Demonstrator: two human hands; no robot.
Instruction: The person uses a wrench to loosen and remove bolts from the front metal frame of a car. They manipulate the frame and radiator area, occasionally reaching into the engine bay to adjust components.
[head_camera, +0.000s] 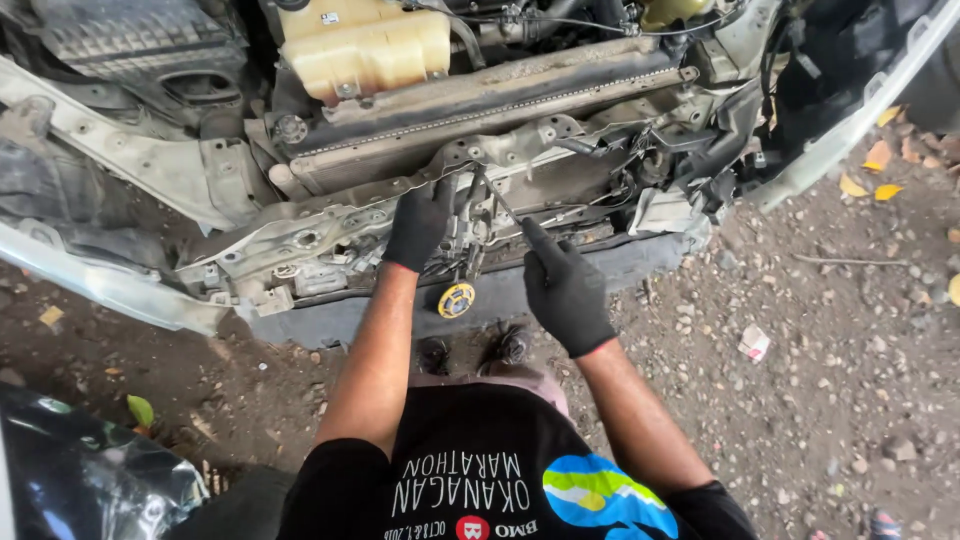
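grimy metal latch bracket (478, 215), upright, mid front crossmember (330, 225)

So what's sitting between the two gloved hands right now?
In the head view, between the left hand and right hand stands the hood latch assembly, with a round yellow disc just below it.

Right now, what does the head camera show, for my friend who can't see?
Two black-gloved hands, left hand and right hand, reach into a stripped car front near a latch bracket. A pale coolant tank sits above; gravel ground lies below.
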